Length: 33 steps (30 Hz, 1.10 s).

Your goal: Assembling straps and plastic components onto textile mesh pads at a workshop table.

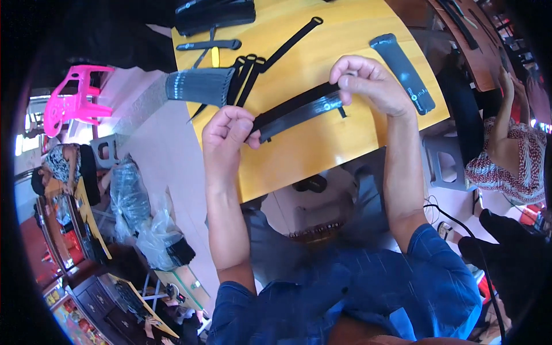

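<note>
Over the smooth yellow table (305, 161), both hands (226, 129) (376, 86) pinch the ends of a flat, partly glossy black strip (298, 111)

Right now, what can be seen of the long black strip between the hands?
The long black strip looks matte above, with a glossy, plastic-looking lower face bearing pale print near its right end. Small dark tabs show below. It slants up rightward over the smooth yellow table, pinched at its ends by the left hand and right hand.
</note>
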{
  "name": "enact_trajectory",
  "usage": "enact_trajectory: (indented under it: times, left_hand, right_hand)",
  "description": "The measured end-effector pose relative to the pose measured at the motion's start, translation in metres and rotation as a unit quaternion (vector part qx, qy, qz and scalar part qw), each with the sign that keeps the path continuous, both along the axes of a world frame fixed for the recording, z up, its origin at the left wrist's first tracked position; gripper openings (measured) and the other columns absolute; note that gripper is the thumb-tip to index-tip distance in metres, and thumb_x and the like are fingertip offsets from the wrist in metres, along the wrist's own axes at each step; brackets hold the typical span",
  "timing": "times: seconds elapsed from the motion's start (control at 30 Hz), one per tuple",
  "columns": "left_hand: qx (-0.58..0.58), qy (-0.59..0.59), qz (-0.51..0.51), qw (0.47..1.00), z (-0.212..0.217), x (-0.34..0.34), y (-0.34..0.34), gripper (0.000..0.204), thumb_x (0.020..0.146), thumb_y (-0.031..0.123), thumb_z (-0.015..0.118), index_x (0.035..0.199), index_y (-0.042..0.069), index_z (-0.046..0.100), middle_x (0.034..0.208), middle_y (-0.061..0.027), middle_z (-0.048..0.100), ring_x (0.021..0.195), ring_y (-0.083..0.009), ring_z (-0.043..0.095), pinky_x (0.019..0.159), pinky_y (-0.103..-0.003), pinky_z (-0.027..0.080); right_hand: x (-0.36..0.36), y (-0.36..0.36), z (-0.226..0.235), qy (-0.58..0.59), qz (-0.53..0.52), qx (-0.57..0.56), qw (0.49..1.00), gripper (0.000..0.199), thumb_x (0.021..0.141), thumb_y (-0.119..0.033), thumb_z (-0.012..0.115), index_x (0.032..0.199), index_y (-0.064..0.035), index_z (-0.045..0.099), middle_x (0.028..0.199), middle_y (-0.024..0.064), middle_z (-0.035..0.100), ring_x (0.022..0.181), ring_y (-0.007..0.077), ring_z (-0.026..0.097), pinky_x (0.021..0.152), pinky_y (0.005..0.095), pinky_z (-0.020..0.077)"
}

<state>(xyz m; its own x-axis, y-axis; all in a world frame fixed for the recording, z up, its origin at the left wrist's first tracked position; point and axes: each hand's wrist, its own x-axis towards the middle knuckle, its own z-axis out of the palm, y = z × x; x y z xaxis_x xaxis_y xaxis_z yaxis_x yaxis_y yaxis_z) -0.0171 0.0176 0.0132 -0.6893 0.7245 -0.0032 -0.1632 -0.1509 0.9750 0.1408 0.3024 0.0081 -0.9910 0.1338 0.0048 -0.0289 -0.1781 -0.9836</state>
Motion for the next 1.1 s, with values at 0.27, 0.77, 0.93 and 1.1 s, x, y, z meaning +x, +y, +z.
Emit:
enact_trajectory:
  times: [0.27, 0.77, 0.93, 1.1]
  left_hand:
    - [-0.094, 0.017, -0.073, 0.993, -0.001, -0.013, -0.024, 0.046, 0.082, -0.013, 0.061, 0.127, -0.005, 0.063, 0.098, -0.0091, 0.071, 0.086, -0.0178, 0.071, 0.083, -0.032, 0.061]
    - [-0.031, -0.004, 0.022, 0.999, -0.004, -0.006, -0.023, 0.015, 0.098, 0.002, 0.062, 0.111, -0.004, 0.069, 0.098, -0.0132, 0.076, 0.079, -0.0163, 0.072, 0.075, -0.029, 0.060]
    - [-0.072, 0.012, 0.060, 0.996, -0.004, 0.000, -0.019, 0.012, 0.099, 0.007, 0.063, 0.105, -0.001, 0.070, 0.090, -0.0087, 0.075, 0.070, -0.0094, 0.067, 0.065, -0.025, 0.056]
    - [-0.090, -0.022, 0.079, 0.993, -0.013, 0.005, -0.025, 0.010, 0.099, 0.010, 0.065, 0.099, 0.002, 0.070, 0.084, -0.0048, 0.073, 0.064, -0.0065, 0.063, 0.060, -0.021, 0.051]
  right_hand:
    - [-0.001, 0.004, -0.009, 0.072, -0.029, -0.042, 0.996, 0.027, 0.098, -0.016, 0.069, 0.119, -0.0003, 0.068, 0.100, 0.0112, 0.077, 0.089, 0.0127, 0.075, 0.084, 0.0247, 0.0598]
    - [-0.015, -0.006, -0.014, 0.069, -0.100, -0.108, 0.987, 0.024, 0.103, -0.021, 0.062, 0.116, -0.0018, 0.069, 0.094, 0.0084, 0.076, 0.084, 0.0118, 0.074, 0.079, 0.0233, 0.0600]
    - [-0.005, -0.012, -0.014, 0.035, -0.123, -0.009, 0.992, 0.022, 0.102, -0.029, 0.066, 0.100, -0.0076, 0.072, 0.084, 0.0016, 0.073, 0.072, 0.0054, 0.067, 0.069, 0.0206, 0.0547]
    - [0.009, -0.022, -0.009, -0.046, -0.180, 0.092, 0.978, 0.024, 0.101, -0.031, 0.067, 0.088, -0.0112, 0.070, 0.075, -0.0048, 0.063, 0.068, 0.0027, 0.058, 0.067, 0.0204, 0.0490]
